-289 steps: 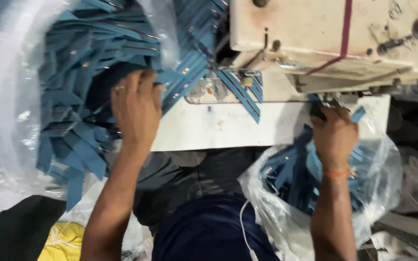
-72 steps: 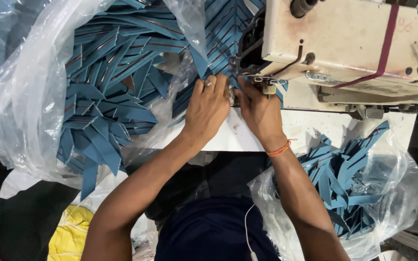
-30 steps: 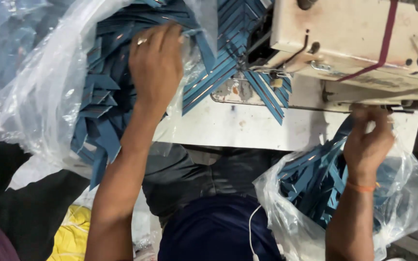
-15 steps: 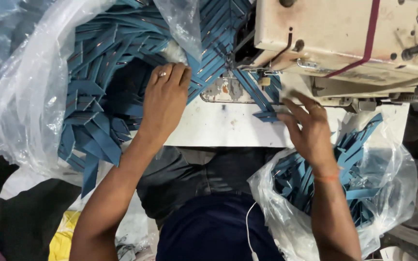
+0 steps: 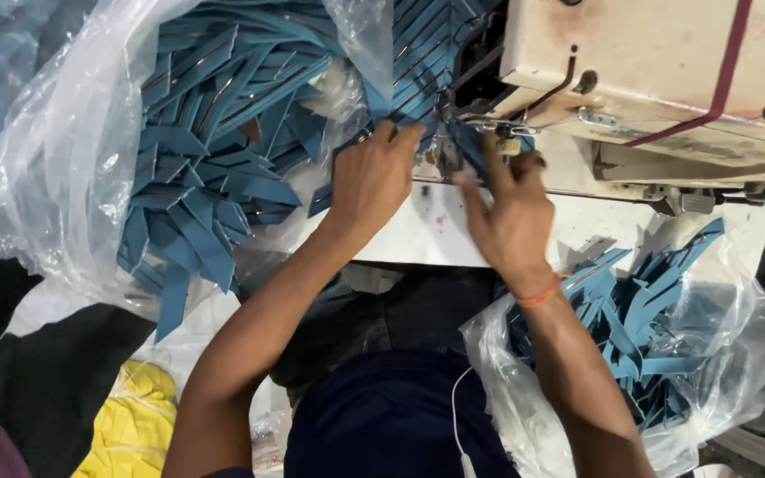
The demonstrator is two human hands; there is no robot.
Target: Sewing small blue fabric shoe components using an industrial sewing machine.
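Both hands meet at the needle area of a cream sewing machine (image 5: 666,71). My left hand (image 5: 374,181) presses its fingertips on a blue fabric strip (image 5: 418,66) lying at the presser foot. My right hand (image 5: 511,212), with an orange thread band on the wrist, has its fingers spread and touches the same strip beside the foot. Whether either hand pinches the strip is hidden by the fingers.
A large clear plastic bag (image 5: 55,177) full of blue strips (image 5: 214,150) lies at the left. A second plastic bag (image 5: 728,354) with several blue strips hangs at the lower right. The white machine table (image 5: 418,235) lies under the hands. Yellow cloth (image 5: 135,425) lies bottom left.
My left hand came from the strip pile at the left to the presser foot. My right hand rose from the table edge to the needle area beside it.
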